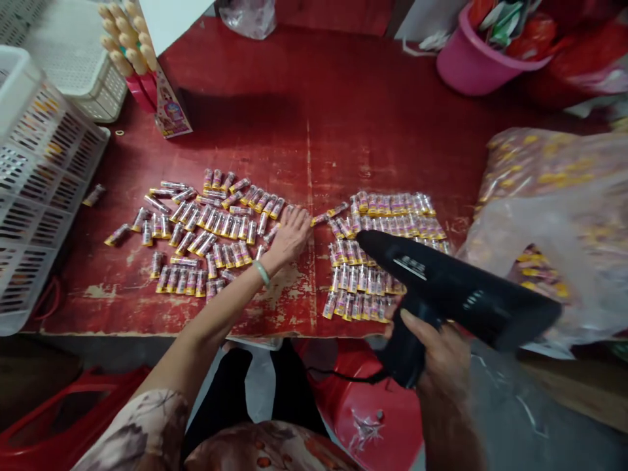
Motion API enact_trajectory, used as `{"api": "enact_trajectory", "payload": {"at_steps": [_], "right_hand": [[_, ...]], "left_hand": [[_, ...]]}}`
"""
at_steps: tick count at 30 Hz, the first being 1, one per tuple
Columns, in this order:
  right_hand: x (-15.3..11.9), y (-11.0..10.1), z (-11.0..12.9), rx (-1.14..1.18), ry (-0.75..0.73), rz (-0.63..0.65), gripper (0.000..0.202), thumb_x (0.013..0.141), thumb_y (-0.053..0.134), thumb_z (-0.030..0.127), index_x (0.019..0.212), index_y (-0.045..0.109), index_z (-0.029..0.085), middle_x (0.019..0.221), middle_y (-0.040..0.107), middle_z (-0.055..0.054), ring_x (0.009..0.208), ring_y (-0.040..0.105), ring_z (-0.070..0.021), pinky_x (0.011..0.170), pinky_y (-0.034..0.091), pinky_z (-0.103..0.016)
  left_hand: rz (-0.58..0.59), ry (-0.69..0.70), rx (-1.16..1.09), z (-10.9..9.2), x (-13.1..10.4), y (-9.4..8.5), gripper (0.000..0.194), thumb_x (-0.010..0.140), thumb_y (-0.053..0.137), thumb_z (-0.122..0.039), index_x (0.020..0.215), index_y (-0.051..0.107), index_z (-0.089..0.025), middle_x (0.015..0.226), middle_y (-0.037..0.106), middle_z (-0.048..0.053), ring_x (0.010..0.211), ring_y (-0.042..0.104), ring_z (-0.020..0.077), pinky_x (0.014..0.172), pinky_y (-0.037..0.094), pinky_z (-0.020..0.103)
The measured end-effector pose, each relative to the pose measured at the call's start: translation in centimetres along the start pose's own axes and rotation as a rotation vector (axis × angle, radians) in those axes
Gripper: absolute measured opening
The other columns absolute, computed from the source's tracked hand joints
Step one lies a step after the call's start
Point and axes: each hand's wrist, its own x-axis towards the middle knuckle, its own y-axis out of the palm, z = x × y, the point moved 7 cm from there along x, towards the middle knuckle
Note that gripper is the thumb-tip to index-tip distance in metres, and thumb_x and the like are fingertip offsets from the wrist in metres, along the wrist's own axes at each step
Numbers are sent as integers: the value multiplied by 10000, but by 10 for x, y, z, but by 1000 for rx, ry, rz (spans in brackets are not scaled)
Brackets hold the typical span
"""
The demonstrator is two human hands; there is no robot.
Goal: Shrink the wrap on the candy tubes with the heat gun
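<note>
My right hand [444,350] is wrapped around the handle of a black heat gun [456,288], its nozzle pointing left over the tubes on the right. A cord runs from the handle's base. Lined up in several rows beneath the nozzle are small clear-wrapped tubes [360,278] with yellow ends. My left hand [292,234], with a pale green bangle at the wrist, lies with fingers stretched out at the right edge of a looser group of the same tubes [220,222]. Its fingertips are close to a few tubes; whether they touch is unclear.
On the left stands a white plastic basket [36,196], with a display box of stick-like items [171,114] behind it. A large clear bag of tubes [554,170] sits at the right, and a pink bucket [473,62] behind. The red table's [275,118] front edge is near me.
</note>
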Motion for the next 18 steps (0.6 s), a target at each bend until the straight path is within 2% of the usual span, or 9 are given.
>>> {"api": "enact_trajectory", "payload": {"at_steps": [3,5,9,13,18], "right_hand": [[-14,-21,-4,-41,42,-40,365,575,903,420,765,703,182,628,638,-24,451,556,-154,375,467,-238],[-22,-26,-7,-49,67,-54,348,585,891,431,755,705,191,644,635,-34,471,566,-167,373,466,-245],[-29,-24,-8,-36,103,-16,322,633,865,451,803,722,218,625,592,-12,475,526,-143,386,454,-222],[-30,-23,-8,-77,143,-40,341,584,885,437,808,738,226,666,633,-19,535,574,-163,427,494,-218],[-26,-21,-11,-94,126,-12,361,579,880,474,818,736,245,651,647,-15,529,583,-160,416,495,-199]], "left_hand": [[85,61,33,-25,32,22,507,1010,391,-306,1488,455,-149,1593,381,179,1521,276,340,1249,182,627],[122,50,85,-25,40,34,518,1001,400,-286,1505,439,-168,1587,390,180,1511,288,365,1228,194,658],[142,-7,177,2,31,38,562,961,404,-188,1522,415,-156,1542,450,183,1485,327,388,1225,167,678],[116,-24,189,33,18,27,555,968,348,-185,1518,422,-190,1558,438,152,1489,309,392,1216,112,719],[117,-129,174,66,14,15,547,976,302,-195,1507,433,-195,1552,441,154,1481,322,377,1216,111,706]]}}
